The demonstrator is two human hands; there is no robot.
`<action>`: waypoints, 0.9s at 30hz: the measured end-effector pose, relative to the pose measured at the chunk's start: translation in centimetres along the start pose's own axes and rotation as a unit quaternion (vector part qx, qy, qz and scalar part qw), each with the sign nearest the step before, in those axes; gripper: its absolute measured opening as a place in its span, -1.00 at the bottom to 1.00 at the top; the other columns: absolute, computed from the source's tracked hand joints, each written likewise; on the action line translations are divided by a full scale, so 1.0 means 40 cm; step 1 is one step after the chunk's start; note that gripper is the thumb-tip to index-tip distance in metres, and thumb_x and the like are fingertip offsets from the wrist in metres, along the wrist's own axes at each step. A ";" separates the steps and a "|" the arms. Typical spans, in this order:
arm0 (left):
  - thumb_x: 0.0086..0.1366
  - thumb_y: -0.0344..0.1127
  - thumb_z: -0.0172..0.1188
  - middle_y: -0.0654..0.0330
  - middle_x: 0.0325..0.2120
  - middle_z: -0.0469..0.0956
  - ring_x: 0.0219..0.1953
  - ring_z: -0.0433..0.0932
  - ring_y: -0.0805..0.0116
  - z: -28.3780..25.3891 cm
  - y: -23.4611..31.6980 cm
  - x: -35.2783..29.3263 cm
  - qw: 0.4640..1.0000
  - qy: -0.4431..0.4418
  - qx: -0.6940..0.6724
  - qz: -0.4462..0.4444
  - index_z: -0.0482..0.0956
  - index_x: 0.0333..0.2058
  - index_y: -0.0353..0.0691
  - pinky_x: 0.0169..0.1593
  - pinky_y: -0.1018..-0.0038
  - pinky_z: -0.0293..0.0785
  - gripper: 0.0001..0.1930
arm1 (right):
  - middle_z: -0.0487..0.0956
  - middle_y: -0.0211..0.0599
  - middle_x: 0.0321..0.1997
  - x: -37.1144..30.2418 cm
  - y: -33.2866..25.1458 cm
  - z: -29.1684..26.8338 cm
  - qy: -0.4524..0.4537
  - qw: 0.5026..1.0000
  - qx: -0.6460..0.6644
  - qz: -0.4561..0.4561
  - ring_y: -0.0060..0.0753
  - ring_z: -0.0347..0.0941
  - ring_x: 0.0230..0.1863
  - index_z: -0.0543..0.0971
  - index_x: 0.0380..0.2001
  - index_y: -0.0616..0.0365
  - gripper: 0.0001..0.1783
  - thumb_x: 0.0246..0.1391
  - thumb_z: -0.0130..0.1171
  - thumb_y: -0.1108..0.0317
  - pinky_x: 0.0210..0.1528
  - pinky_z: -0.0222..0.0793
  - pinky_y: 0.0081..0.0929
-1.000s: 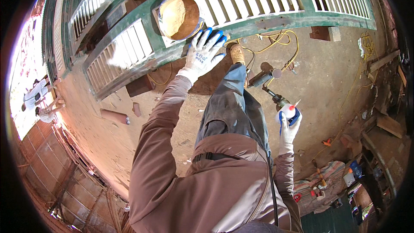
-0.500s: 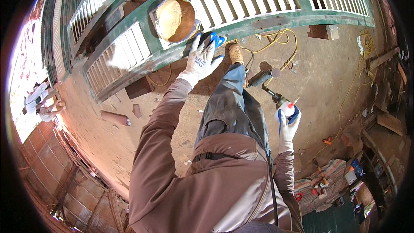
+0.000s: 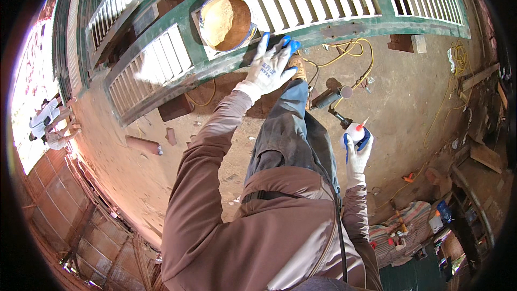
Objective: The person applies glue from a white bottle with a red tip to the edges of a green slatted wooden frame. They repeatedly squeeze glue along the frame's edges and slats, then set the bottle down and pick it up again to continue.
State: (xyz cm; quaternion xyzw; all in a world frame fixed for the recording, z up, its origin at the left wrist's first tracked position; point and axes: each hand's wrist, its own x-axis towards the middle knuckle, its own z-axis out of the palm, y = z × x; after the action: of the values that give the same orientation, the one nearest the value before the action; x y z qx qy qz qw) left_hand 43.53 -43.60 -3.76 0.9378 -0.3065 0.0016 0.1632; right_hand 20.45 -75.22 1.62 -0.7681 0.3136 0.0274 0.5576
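Observation:
My left hand (image 3: 267, 71), in a white glove with blue fingertips, rests with fingers spread on the near edge of a green slatted panel (image 3: 336, 31). Just beyond and left of it, a round tub (image 3: 251, 29) of tan powder (image 3: 218, 21) stands on the panel. Lower right, away from the panel, my right hand (image 3: 360, 152), gloved the same way, is wrapped round a white squeeze bottle (image 3: 354, 131). The bottle's red cap and pointed nozzle face up and right. Part of the bottle is hidden by the fingers.
A corded power tool (image 3: 326, 98) sits on the floor beyond the bottle, with a yellow cord (image 3: 371, 56) looping nearby. Blocks (image 3: 176, 108) stand under the panel. At far left another person (image 3: 48, 121) is seen. Lower right, a striped cloth (image 3: 412, 218) carries small items.
My left hand has slid rightward along the panel's edge. My right hand has shifted slightly left and up with the squeeze bottle still in its grip.

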 end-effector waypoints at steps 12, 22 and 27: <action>0.44 0.23 0.08 -0.01 0.43 0.33 0.45 0.34 0.07 0.035 0.050 0.019 0.995 -0.022 0.096 0.011 0.15 0.42 -0.44 0.60 0.00 -0.15 -0.11 | 0.54 -0.20 0.13 0.026 0.021 0.019 -0.010 1.000 0.004 -0.021 -0.35 0.48 0.13 0.44 0.19 0.22 -0.39 0.13 0.49 0.43 0.25 0.41 -0.37; 0.36 0.16 0.21 -0.07 0.47 0.19 0.53 0.13 -0.05 0.038 0.076 -0.052 0.995 0.002 0.034 -0.091 0.16 0.45 -0.37 0.59 -0.01 -0.18 -0.09 | 0.52 -0.22 0.14 0.058 -0.031 0.053 -0.044 0.999 0.005 -0.004 -0.37 0.47 0.14 0.41 0.21 0.21 -0.38 0.14 0.47 0.44 0.24 0.42 -0.37; 0.43 0.19 0.11 0.12 0.42 0.35 0.54 0.08 -0.02 0.021 0.136 -0.016 0.997 -0.009 0.019 -0.071 0.31 0.45 -0.06 0.55 -0.19 -0.19 -0.26 | 0.51 -0.22 0.15 0.084 -0.074 0.089 -0.061 0.998 0.019 -0.008 -0.37 0.47 0.15 0.41 0.22 0.20 -0.40 0.18 0.45 0.43 0.23 0.44 -0.38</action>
State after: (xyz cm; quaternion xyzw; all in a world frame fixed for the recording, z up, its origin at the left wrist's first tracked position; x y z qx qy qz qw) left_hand 39.80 -47.60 -2.95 0.9599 -0.2409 -0.0124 0.1428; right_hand 25.77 -73.08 1.46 -0.7567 0.2734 0.0639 0.5904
